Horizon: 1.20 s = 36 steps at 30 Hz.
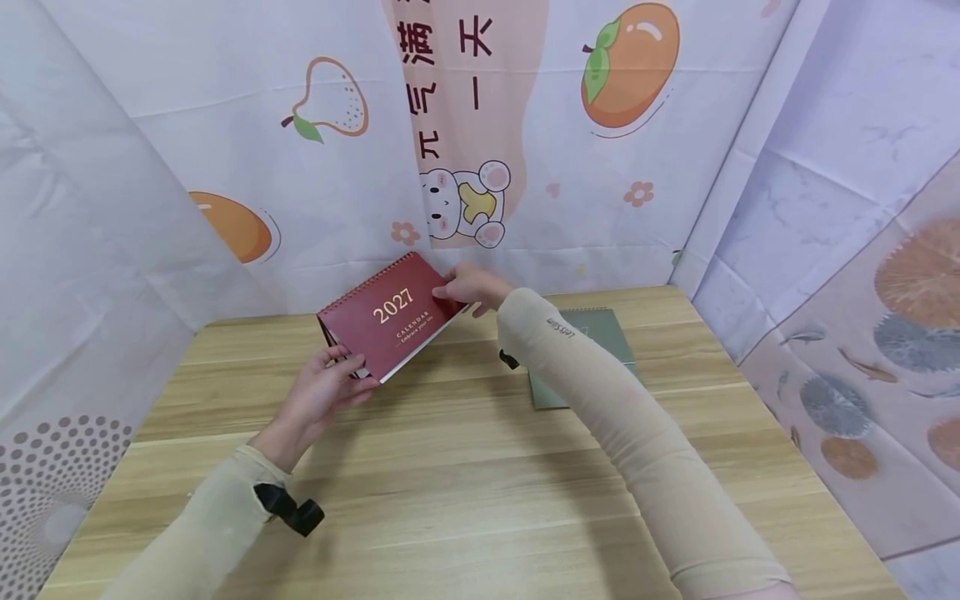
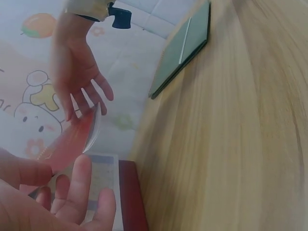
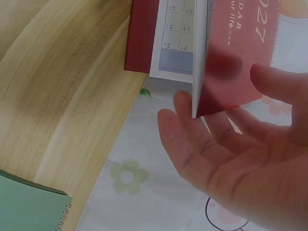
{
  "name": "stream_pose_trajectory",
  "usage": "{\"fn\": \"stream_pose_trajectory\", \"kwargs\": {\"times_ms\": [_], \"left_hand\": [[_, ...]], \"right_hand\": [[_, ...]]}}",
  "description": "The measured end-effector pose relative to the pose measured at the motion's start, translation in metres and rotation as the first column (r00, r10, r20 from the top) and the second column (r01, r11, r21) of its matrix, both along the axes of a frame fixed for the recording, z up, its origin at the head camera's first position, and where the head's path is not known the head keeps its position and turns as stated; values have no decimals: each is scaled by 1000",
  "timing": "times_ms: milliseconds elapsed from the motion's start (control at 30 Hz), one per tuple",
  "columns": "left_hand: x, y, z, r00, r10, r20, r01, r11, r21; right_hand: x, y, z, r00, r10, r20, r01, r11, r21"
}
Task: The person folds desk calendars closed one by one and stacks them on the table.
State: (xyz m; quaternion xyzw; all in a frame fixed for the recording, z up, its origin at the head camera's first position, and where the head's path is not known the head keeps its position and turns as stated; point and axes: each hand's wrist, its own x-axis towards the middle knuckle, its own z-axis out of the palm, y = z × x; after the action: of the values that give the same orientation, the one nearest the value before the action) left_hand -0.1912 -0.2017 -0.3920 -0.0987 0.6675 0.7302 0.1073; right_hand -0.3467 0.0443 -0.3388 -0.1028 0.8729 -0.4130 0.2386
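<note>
A red spiral-bound desk calendar point(image 1: 408, 312) marked 2027 is tilted above the back left of the table. My left hand point(image 1: 322, 396) pinches its lower left corner, thumb on the cover and fingers behind. At the opposite end, my right hand point(image 1: 476, 287) holds the right edge, its thumb over the front and the other fingers behind. In the right wrist view the calendar's cover point(image 3: 231, 62) stands apart from a printed date page point(image 3: 175, 38) and a red backing board point(image 3: 140, 38). The left wrist view shows that board point(image 2: 132, 195) low, close to the wood.
A green spiral-bound calendar point(image 1: 551, 393) lies on the right of the wooden table point(image 1: 450, 500), partly hidden by my right forearm. Behind the table's back edge hangs a printed white curtain point(image 1: 337, 208). Patterned cloth point(image 1: 810, 350) borders the right side.
</note>
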Motion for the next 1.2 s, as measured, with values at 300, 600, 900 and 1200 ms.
{"fn": "stream_pose_trajectory", "kwargs": {"times_ms": [300,600,900,1200], "left_hand": [[0,2,-7,999,52,-4,-52,998,26],[1,4,-17,996,91,-7,-91,996,25],[4,-1,-21,992,127,-3,-126,990,57],[1,-4,-26,990,144,8,-144,987,71]], "right_hand": [[-1,-2,-2,1000,15,15,-15,999,50],[-1,-1,-6,1000,22,16,-23,998,65],[-1,-8,-14,999,49,-2,-49,996,68],[-2,-9,-27,1000,15,-18,-16,1000,-23]]}}
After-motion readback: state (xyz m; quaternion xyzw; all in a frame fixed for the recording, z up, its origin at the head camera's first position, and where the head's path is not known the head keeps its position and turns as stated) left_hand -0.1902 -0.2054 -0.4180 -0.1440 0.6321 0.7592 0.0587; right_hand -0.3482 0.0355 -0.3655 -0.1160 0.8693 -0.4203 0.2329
